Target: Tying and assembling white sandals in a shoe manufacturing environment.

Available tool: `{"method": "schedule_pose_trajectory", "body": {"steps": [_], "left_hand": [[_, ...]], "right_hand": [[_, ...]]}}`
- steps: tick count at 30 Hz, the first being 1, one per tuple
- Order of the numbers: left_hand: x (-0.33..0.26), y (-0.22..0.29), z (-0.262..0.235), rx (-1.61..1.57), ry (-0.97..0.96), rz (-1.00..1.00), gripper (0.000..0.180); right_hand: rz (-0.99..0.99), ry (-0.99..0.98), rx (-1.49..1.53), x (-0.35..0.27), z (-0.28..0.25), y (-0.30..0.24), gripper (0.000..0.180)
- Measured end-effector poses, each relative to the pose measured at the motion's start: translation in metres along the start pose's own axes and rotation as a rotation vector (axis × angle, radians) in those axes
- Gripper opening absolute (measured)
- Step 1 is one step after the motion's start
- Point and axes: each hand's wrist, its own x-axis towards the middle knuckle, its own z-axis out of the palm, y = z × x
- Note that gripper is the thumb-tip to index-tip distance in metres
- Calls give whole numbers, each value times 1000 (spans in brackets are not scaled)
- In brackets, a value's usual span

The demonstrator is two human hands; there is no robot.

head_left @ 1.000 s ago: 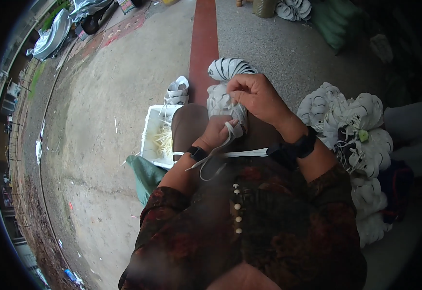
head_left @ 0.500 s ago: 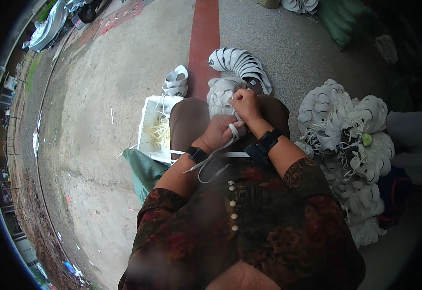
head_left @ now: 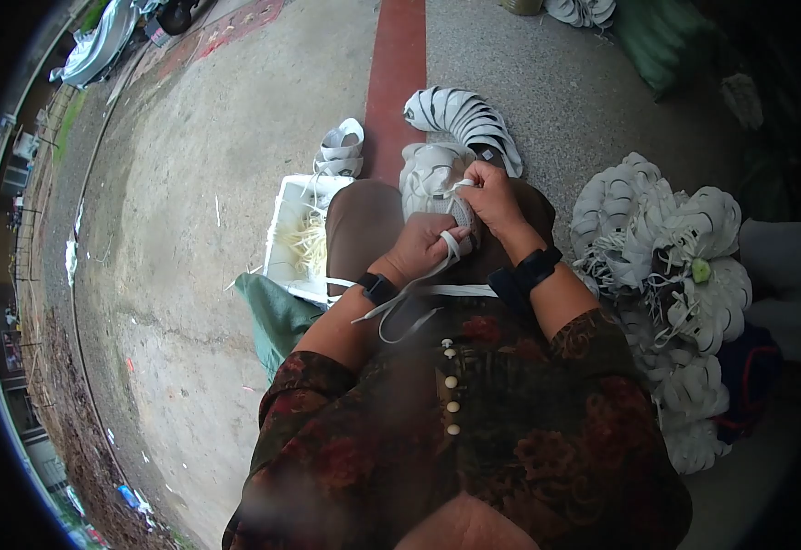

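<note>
Between my knees rests a white shoe upper (head_left: pixel 429 165), with more white pieces bunched along it. My left hand (head_left: pixel 423 243) is closed at its near end, a white shoelace (head_left: pixel 416 286) running out from the fingers and trailing loosely over my lap. Pinched at the fingertips of my right hand (head_left: pixel 494 197) is a short white length of lace, held just above the upper. Whether both hands hold the same lace, I cannot tell. Part of the upper is hidden under my fingers.
Left of my legs stands a white box (head_left: pixel 277 220) of pale laces (head_left: pixel 309 246), beside a green sack (head_left: pixel 272 316). Beyond my knees lie a curved row of uppers (head_left: pixel 464 115) and a small stack (head_left: pixel 341 148). Bundled uppers (head_left: pixel 639 220) are heaped at the right.
My right hand has lifted slightly away from my left and to the right, and a short piece of lace now shows in its fingertips. More of the upper is visible between the hands.
</note>
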Motion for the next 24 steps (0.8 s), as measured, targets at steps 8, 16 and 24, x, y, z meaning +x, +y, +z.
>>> {"method": "schedule_pose_trajectory", "body": {"steps": [8, 16, 24], "left_hand": [[0, 6, -1, -15, 8, -14, 33], [-2, -1, -3, -15, -8, 28, 34], [-2, 1, -2, -18, 4, 21, 34]], "right_hand": [[-47, 301, -31, 3, 22, 1, 4], [332, 87, 526, 4, 6, -14, 7], [351, -350, 445, 15, -11, -15, 15]]}}
